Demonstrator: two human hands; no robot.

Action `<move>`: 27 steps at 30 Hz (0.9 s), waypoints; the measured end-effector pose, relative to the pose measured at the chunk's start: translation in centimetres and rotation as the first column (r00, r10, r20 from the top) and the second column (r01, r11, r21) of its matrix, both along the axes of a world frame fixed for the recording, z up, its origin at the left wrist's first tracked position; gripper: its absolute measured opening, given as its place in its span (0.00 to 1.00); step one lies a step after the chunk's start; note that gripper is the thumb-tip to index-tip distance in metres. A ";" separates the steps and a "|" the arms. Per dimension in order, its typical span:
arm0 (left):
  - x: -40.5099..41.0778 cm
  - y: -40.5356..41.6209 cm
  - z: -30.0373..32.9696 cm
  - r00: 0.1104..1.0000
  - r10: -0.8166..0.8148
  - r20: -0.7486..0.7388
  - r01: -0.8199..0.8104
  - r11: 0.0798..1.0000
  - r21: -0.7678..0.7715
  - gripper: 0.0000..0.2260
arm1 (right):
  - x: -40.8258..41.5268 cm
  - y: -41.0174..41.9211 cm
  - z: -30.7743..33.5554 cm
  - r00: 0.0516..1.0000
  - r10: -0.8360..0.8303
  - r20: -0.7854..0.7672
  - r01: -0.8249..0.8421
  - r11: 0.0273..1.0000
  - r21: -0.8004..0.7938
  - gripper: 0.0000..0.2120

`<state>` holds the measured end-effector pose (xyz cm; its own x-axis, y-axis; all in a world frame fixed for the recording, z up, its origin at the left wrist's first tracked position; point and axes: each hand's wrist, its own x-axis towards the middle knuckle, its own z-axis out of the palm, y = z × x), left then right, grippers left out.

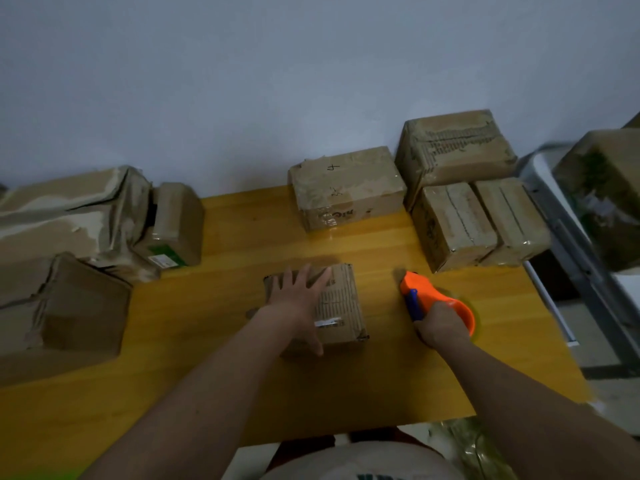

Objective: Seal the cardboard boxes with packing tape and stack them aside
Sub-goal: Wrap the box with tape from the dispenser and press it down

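Observation:
A small cardboard box (341, 306) lies in the middle of the yellow wooden table (214, 358). My left hand (298, 303) rests flat on its top with fingers spread, covering the box's left half. To the right of the box, my right hand (440, 325) grips an orange tape dispenser (426, 294) with a blue part, its nose pointing away from me just above the table. The tape roll is mostly hidden by my hand.
Taped boxes sit at the back: one in the centre (346, 188), a stack at the back right (457, 188). Crumpled boxes (69, 216) crowd the left side. A metal rack (581, 244) with a wrapped box stands past the table's right edge.

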<state>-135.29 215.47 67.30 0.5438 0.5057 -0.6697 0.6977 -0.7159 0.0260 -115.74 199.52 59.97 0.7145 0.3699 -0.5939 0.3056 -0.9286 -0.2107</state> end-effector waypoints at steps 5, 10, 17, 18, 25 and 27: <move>-0.6 0.0 -0.1 0.999 0.012 0.037 -0.011 1.000 -0.014 0.63 | 0.7 0.0 1.0 0.997 0.080 0.013 -0.081 0.980 0.179 0.10; -1.2 0.3 0.9 0.987 0.112 0.116 -0.091 0.981 -0.170 0.61 | 1.8 0.0 4.1 0.931 0.288 -0.225 -0.108 0.805 0.584 0.08; 0.7 2.6 5.7 0.463 0.764 0.450 -0.424 0.637 -0.644 0.19 | 1.7 1.3 11.3 0.696 0.627 -0.351 -0.217 0.649 0.729 0.09; 0.9 2.5 6.0 0.454 0.772 0.446 -0.399 0.623 -0.673 0.17 | 1.7 1.6 11.8 0.676 0.641 -0.364 -0.218 0.646 0.732 0.11; 0.1 2.3 6.1 0.266 0.903 0.338 -0.351 0.417 -0.838 0.14 | 1.7 2.8 13.2 0.608 0.615 -0.502 -0.198 0.730 0.654 0.09; -0.2 2.4 6.2 0.217 0.941 0.261 -0.328 0.322 -0.888 0.14 | 1.5 3.1 13.4 0.597 0.617 -0.512 -0.218 0.739 0.637 0.11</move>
